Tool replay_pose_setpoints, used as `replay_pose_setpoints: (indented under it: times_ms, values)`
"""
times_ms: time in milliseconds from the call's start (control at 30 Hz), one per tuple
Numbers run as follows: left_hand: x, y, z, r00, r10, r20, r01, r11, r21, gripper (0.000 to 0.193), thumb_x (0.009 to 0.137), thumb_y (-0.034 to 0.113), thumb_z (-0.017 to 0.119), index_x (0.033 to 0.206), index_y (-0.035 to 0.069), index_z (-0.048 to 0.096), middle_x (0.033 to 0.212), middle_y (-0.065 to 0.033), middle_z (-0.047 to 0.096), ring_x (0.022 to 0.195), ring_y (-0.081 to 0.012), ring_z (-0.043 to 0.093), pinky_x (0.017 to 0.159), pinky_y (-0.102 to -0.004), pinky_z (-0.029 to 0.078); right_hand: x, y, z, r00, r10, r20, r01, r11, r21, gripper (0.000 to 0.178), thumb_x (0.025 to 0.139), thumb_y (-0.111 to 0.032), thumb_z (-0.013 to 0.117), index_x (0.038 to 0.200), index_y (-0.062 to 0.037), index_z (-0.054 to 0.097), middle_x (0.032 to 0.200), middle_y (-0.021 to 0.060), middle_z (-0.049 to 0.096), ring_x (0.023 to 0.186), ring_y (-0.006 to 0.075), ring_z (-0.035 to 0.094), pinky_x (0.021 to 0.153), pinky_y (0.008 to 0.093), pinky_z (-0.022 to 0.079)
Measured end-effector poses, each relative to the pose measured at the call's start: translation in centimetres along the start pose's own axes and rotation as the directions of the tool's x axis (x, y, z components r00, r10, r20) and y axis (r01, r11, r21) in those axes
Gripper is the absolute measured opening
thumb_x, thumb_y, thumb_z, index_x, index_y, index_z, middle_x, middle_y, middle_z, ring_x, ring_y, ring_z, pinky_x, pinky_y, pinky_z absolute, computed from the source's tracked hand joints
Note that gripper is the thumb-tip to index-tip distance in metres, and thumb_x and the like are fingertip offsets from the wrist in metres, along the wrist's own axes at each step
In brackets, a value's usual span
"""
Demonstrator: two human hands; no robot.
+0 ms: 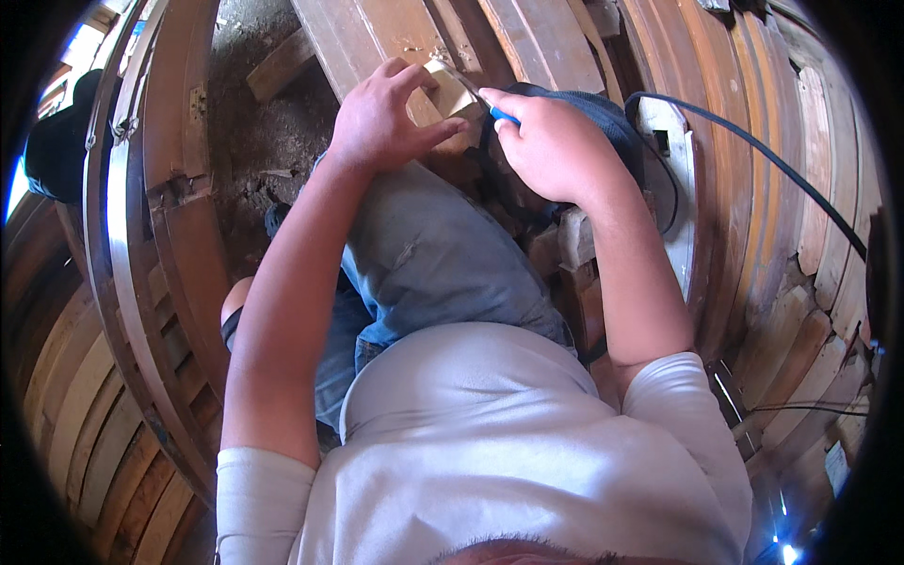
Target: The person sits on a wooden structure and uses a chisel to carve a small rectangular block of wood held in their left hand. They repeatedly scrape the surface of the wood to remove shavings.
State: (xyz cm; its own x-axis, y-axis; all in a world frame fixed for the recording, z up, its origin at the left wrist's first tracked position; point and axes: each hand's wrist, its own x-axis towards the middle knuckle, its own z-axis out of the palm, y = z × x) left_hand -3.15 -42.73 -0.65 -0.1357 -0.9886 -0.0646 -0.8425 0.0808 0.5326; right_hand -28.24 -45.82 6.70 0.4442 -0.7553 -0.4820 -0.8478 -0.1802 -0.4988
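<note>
A small pale wooden block (450, 91) lies in front of me, over my bent knee, among brown boards. My left hand (388, 118) curls around its near left side, thumb and fingers gripping it. In my right hand (556, 141) is a blue-handled tool (504, 117), held with the index finger stretched along it. Its thin blade reaches up and left to the block's edge; the exact blade shape is too small to tell. Light wood shavings (435, 54) lie just beyond the block.
Long brown boards (363, 38) extend ahead of me. A dark cable (753, 141) arcs across the right side, near a dark cloth or bag (603, 118). Planks (753, 207) line the right, and wooden frames (122, 207) stand at the left. A loose wood piece (282, 66) rests on the dirty floor.
</note>
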Motion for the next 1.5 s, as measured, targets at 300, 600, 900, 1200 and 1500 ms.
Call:
replay_pose_setpoints:
  times_ms: [300,600,900,1200,1500]
  values:
    - [0.0,0.3,-0.3,1.000,0.003,-0.020,-0.003,1.000,-0.014,0.059,0.083,0.056,0.095,0.118,0.011,0.077,0.126,-0.0116,0.074,0.123,-0.0374,0.074,0.105,-0.0497,0.060,1.0,-2.6,-2.0,0.990,0.075,0.120,-0.063,0.993,-0.103,0.048,0.111,-0.021,0.051,0.155,-0.0101,0.068,0.134,0.0250,0.076,0.122,0.0426,0.074,0.109,0.0503,0.058]
    - [0.1,-0.1,-0.1,0.999,0.011,-0.037,-0.013,0.998,-0.054,0.065,0.082,0.066,0.093,0.114,0.011,0.079,0.123,-0.0150,0.074,0.120,-0.0386,0.075,0.103,-0.0506,0.061,1.2,-1.2,-1.1,1.000,-0.023,-0.004,0.022,0.998,-0.062,0.046,0.111,-0.023,0.058,0.155,-0.0149,0.069,0.126,0.0267,0.077,0.113,0.0453,0.075,0.104,0.0505,0.059]
    - [0.0,0.3,-0.2,0.999,-0.016,0.028,0.016,1.000,0.002,0.060,0.083,0.055,0.095,0.118,0.010,0.077,0.128,-0.0107,0.074,0.123,-0.0371,0.074,0.105,-0.0495,0.060,0.4,-2.1,-1.9,0.998,0.002,0.070,0.010,0.986,-0.167,0.050,0.109,-0.022,0.052,0.156,-0.0143,0.068,0.135,0.0214,0.077,0.122,0.0410,0.074,0.109,0.0503,0.058]
    - [-0.1,-0.2,0.0,1.000,0.012,-0.015,-0.013,1.000,-0.026,0.066,0.082,0.065,0.092,0.117,0.011,0.078,0.125,-0.0147,0.074,0.118,-0.0394,0.075,0.102,-0.0503,0.061,1.9,-1.3,-1.0,1.000,-0.027,0.014,0.029,0.990,-0.136,0.048,0.111,-0.022,0.056,0.157,-0.0174,0.067,0.130,0.0246,0.077,0.114,0.0430,0.076,0.106,0.0499,0.059]
    - [0.3,-0.3,-0.2,1.000,-0.007,-0.023,0.005,0.997,-0.072,0.071,0.081,0.068,0.092,0.117,0.008,0.078,0.127,-0.0155,0.074,0.120,-0.0403,0.074,0.103,-0.0507,0.060,2.0,0.9,-0.3,0.999,-0.006,0.047,-0.001,0.990,0.141,0.049,0.114,-0.023,0.054,0.160,-0.0114,0.064,0.143,0.0256,0.073,0.128,0.0430,0.072,0.115,0.0441,0.054]
